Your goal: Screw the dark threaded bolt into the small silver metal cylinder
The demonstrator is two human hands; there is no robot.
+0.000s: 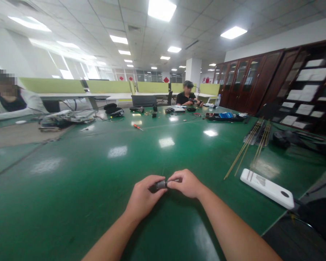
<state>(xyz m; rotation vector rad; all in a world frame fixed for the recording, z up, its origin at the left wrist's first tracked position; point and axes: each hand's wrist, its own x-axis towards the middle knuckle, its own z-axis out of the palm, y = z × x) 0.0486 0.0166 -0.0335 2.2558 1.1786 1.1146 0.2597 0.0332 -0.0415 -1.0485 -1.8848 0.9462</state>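
A small grey cylindrical part (161,185) is held just above or against the green table (103,203), in the middle near me. My left hand (142,197) is closed around its body, thumb on the near side and fingers on the far side. From the right, my right hand (188,184) is closed in a pinch at the part's dark end. A thin piece shows between the right thumb and fingers, but I cannot make out what it is. The fingers of both hands hide much of the part.
A white oblong device (268,189) and thin yellowish sticks (244,148) lie to the right. An orange-handled screwdriver (137,127) lies farther back. Electronic parts (65,120) pile up at the left. One person (186,98) sits across the table, another (13,103) at far left.
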